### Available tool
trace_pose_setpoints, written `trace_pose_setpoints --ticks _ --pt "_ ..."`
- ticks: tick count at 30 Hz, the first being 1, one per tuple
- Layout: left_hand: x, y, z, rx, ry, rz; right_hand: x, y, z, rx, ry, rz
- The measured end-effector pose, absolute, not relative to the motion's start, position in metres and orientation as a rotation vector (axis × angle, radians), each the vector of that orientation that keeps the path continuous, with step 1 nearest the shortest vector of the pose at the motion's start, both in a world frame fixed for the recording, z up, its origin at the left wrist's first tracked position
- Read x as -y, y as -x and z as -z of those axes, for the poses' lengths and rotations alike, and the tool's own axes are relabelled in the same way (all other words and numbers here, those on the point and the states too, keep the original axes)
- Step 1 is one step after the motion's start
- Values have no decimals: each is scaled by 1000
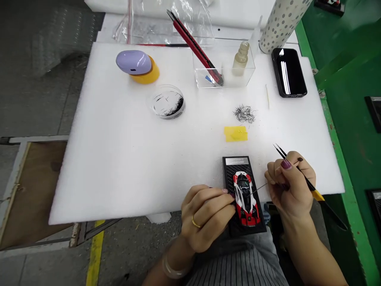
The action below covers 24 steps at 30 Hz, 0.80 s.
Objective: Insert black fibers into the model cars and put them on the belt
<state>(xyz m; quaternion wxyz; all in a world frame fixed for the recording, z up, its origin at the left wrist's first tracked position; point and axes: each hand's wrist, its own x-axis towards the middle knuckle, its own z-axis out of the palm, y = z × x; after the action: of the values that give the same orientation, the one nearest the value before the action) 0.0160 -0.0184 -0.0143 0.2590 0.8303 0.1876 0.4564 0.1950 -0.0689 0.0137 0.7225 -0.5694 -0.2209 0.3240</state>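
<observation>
A small red-and-white model car [245, 197] sits on a black display base [231, 174] at the near edge of the white foam sheet [119, 151]. My left hand [205, 216] is curled against the base's left side, fingertips touching the car. My right hand [290, 184] is closed, pinching a thin wire-like piece whose tip reaches the car's roof, and it also holds black tweezers [281, 152] with a yellow grip, points aimed away from me.
A yellow tape piece [235, 134] and a tuft of fine black wires [244, 114] lie beyond the car. Farther back: a round dish of wires [168, 102], a purple-and-yellow object [137, 65], a clear box [238, 77] with a red knife and a bottle, a phone [288, 72].
</observation>
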Motion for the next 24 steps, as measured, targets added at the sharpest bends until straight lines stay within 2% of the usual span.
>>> trace_pose_setpoints --ticks 7,9,13,14,18,24 --pt "19 -16 13 -537 -2249 -1207 71 -203 -24 554 1247 -616" --pt "17 -16 14 -513 -2271 -1234 60 -218 -38 597 1296 -383" --pt "12 -17 16 -428 -2290 -1309 9 -256 -76 961 1491 293" --pt "12 -17 16 -422 -2293 -1311 -7 -264 -84 1070 1582 350" --pt "11 -17 13 -448 -2312 -1349 -68 -284 -97 1282 1755 278" --pt "10 -17 10 -482 -2296 -1354 -108 -297 -77 1361 1807 230"
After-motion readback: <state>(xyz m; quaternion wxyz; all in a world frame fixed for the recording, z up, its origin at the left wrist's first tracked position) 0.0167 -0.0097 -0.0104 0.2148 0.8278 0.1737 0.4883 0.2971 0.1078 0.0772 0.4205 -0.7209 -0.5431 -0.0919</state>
